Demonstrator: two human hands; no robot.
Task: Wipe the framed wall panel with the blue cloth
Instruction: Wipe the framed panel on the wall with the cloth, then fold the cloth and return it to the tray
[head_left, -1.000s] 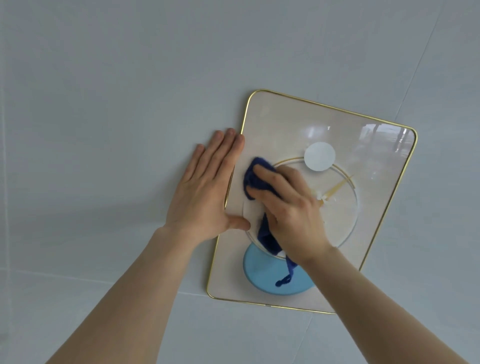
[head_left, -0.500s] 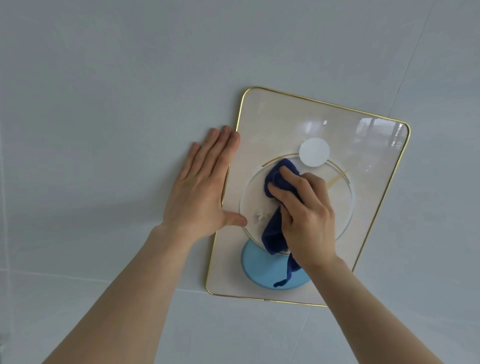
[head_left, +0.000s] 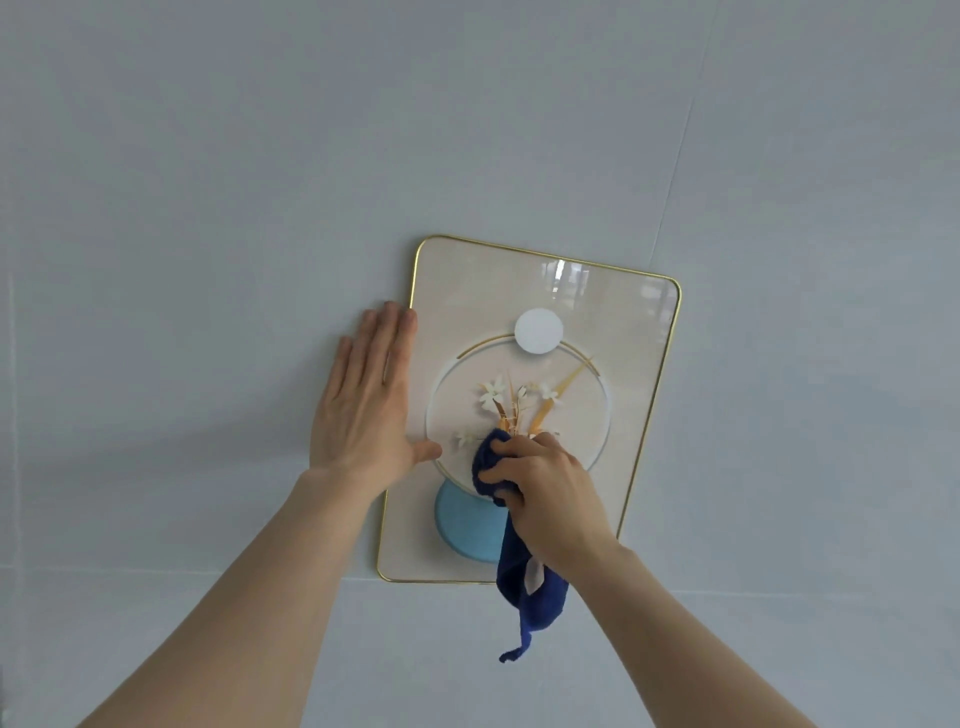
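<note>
The framed wall panel (head_left: 623, 332) hangs on the wall, cream with a thin gold rim, a white disc, a ring with flowers and a light blue disc low down. My right hand (head_left: 545, 493) presses the dark blue cloth (head_left: 535, 587) against the panel's lower middle, over the ring's bottom edge. A tail of the cloth dangles below the frame. My left hand (head_left: 363, 405) lies flat on the wall at the panel's left edge, fingers together and pointing up, thumb resting on the panel.
The wall (head_left: 208, 208) is pale grey with faint tile seams, one running diagonally at the upper right and one horizontally below the panel.
My right hand has slid the cloth down from the ring's middle to its lower edge, uncovering the flowers. The view has shifted so the panel sits lower in the frame. My left hand stays put.
</note>
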